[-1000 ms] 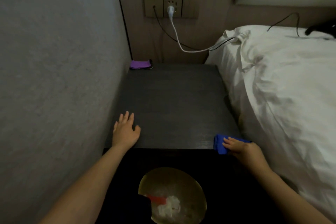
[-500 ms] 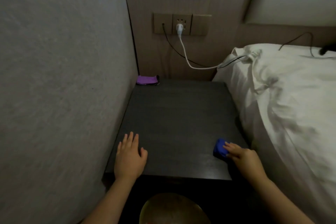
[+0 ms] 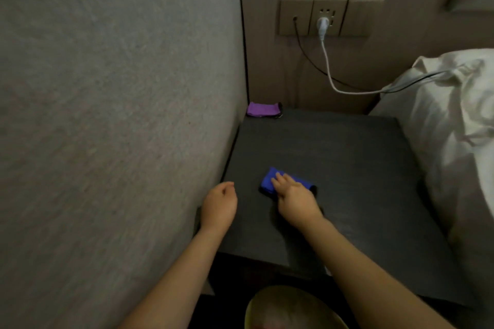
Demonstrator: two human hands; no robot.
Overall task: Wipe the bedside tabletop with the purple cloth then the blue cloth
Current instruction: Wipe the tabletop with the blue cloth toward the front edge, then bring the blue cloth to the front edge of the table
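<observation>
a grey textured wall (image 3: 112, 115) fills the left side and runs right along the left edge of the dark table (image 3: 347, 157). the left hand (image 3: 218, 207) sits at the table's near left edge, close against the wall, with its fingers (image 3: 227, 186) curled loosely inward and holding nothing. far behind it, in the back left corner of the table where the wall meets the wooden panel, the purple cloth (image 3: 263, 109) lies folded, well apart from both hands. just right of the left hand, the right hand (image 3: 295, 199) presses flat on the blue cloth (image 3: 270, 181), its fingers (image 3: 280, 179) stretched forward together over the top of it rather than gripping it; the cloth lies on the left half of the table, near the front, with its left end sticking out past the fingertips. below the table's front edge, a round yellowish bin (image 3: 291, 310) shows at the bottom of the view. on the wooden panel above the table, a socket plate (image 3: 331, 17) holds a white plug (image 3: 323, 24), and its white cable (image 3: 336, 85) loops down and across to the right, beside a thin black cable (image 3: 307, 57). the white bed (image 3: 449, 120) runs along the table's right side.
</observation>
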